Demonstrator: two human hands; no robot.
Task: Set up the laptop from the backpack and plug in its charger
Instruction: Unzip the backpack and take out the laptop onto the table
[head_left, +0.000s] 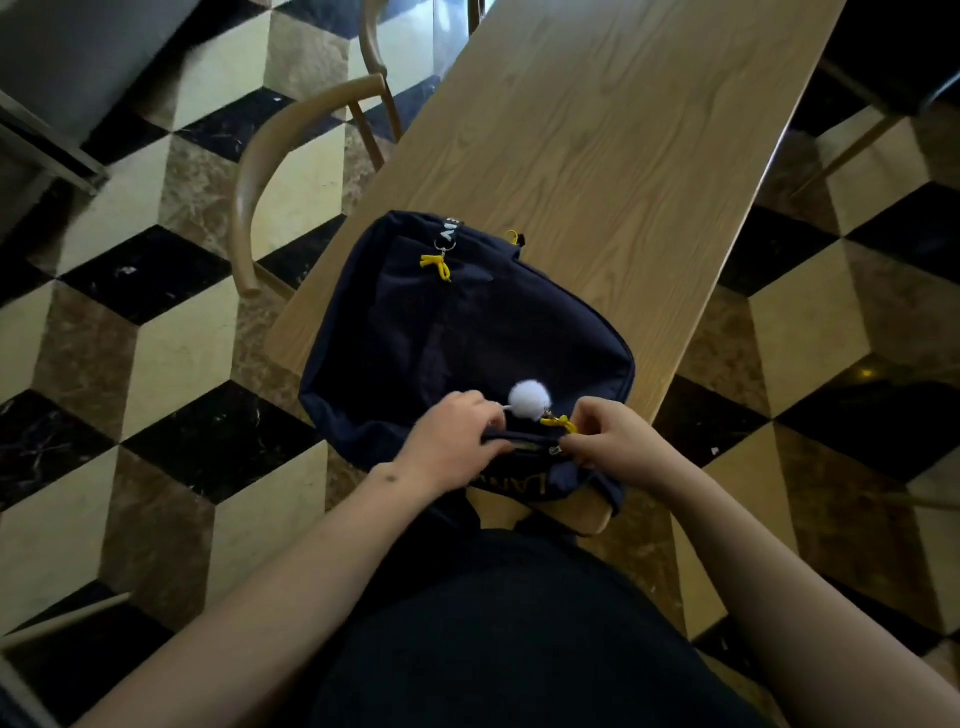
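A dark navy backpack (467, 338) lies flat on the near end of a long wooden table (623, 145). A white pom-pom charm (530, 398) and yellow zipper pulls (560, 423) hang at its near top edge. My left hand (452, 441) grips the fabric by the zipper opening. My right hand (613, 441) pinches the yellow zipper pull at the same edge. The zipper looks slightly parted. Neither a laptop nor a charger shows; the bag's inside is hidden.
A wooden chair (291, 156) with a curved back stands at the table's left side. Another chair's legs (857, 140) show at the far right. The floor is a black, cream and brown cube pattern. The far table surface is bare wood.
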